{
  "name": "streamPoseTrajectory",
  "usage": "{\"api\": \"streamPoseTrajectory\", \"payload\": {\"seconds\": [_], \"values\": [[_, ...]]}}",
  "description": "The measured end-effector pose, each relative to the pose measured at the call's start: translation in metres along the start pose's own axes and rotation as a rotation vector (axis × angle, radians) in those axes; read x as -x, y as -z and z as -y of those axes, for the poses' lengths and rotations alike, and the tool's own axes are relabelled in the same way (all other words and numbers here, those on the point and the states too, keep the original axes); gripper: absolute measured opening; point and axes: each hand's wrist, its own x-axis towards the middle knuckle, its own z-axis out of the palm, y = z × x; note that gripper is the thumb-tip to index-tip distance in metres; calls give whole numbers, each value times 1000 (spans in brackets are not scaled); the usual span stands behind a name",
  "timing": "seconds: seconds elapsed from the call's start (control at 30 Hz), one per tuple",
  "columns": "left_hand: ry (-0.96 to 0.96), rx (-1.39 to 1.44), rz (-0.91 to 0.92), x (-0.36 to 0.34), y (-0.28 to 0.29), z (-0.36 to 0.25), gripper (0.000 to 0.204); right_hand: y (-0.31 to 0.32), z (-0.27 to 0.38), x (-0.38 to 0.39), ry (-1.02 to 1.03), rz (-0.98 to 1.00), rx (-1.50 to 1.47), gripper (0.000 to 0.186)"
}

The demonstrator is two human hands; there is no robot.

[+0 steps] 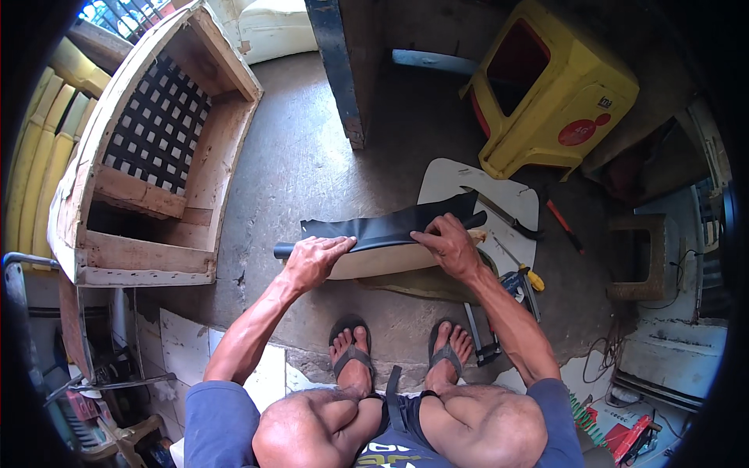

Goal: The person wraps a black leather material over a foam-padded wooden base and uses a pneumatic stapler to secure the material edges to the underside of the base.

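A black vinyl-like sheet stretches crosswise in front of me, its near edge rolled over a beige padded piece. My left hand grips the sheet's near edge left of the middle, fingers pressed together. Farther right, my right hand pinches that same edge between thumb and fingers. Under the beige piece lies an olive-coloured piece, partly hidden. Just beyond my right hand, a dark-handled blade-like tool rests on a white board.
At left stands a wooden furniture frame with black webbing. A blue-edged post rises ahead; a yellow plastic stool lies tipped at far right. An orange-handled tool, a clamp and a blue power tool lie near my right arm.
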Motion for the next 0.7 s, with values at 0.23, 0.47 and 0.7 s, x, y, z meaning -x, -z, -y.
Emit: {"api": "streamPoseTrajectory", "payload": {"seconds": [0.23, 0.47, 0.7], "values": [[-40, -114, -91, 15, -17, -6, 47, -7, 8, 21, 266, -66, 322, 51], [200, 42, 134, -68, 12, -40, 45, -2, 8, 25, 278, -15, 309, 54], [197, 225, 388, -81, -24, -59, 42, -6, 4, 40, 303, 24, 373, 54]]}}
